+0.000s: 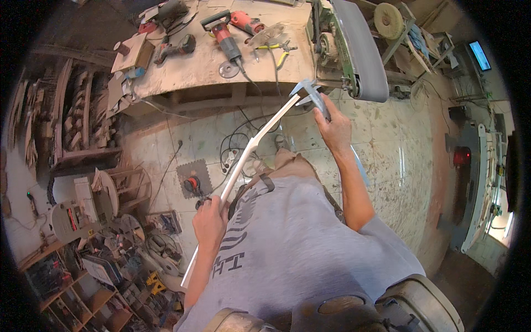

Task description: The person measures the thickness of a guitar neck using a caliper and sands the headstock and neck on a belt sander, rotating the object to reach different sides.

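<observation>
A long, thin, pale wooden strip (239,164) with a notched bump along one edge slants across in front of me. My left hand (210,222) is closed around its lower part, and the tail end passes below by my forearm. Up at the far end, my right hand (334,126) grips a metal vernier caliper (315,97). The caliper's jaws are at the tip of the strip; whether they touch it I cannot tell.
Ahead is a workbench (182,72) with a red angle grinder (224,41), a cordless drill (176,48) and yellow-handled pliers (282,59). A belt sander (362,52) stands at its right. Cables (235,141) lie on the floor. Crowded shelves (72,282) stand lower left.
</observation>
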Demonstrator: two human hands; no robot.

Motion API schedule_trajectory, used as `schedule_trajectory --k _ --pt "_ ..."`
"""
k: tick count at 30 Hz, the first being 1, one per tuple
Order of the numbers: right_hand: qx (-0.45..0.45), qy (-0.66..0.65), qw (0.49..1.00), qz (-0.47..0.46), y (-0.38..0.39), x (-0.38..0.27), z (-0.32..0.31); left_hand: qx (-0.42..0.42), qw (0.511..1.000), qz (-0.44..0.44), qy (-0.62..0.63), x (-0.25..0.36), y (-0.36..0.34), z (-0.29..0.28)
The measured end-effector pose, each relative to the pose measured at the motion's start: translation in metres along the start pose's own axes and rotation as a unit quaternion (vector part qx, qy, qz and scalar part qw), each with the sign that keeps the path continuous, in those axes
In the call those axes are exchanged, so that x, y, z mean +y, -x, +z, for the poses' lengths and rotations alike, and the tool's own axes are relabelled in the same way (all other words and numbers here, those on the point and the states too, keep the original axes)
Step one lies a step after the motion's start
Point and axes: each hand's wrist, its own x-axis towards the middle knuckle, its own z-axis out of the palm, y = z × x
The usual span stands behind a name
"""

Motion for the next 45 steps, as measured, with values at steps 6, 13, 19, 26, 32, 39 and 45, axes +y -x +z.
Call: schedule_trajectory --k 6,13,19,26,32,39,45 --pt "-0.091 -0.029 0.991 -0.089 0.029 -0.014 0.023 -0.013 1.0 -0.016 0.005 0.003 -0.002 -0.003" --pt "-0.119 -0.011 0.99 -0.078 0.042 -0.021 0.038 -0.01 1.0 -0.018 0.016 0.009 -0.001 -0.003" --pt "-0.09 -0.009 0.994 -0.057 0.044 -0.025 0.036 0.007 1.0 -0.017 0.021 0.013 0.002 -0.001" --pt "-0.072 -0.008 0.996 -0.042 0.045 -0.023 0.035 0.014 1.0 -0.005 0.008 0.017 0.006 0.0" --pt "-0.077 -0.011 0.996 -0.038 0.043 -0.024 0.032 0.017 1.0 -0.005 0.0 0.019 0.007 0.0" --pt "-0.063 -0.014 0.997 -0.043 0.043 -0.022 0.033 0.008 1.0 -0.009 -0.003 0.02 0.007 0.0" --pt "-0.074 -0.016 0.996 -0.036 0.041 -0.016 0.036 0.005 1.0 -0.021 -0.008 0.022 0.005 0.003"
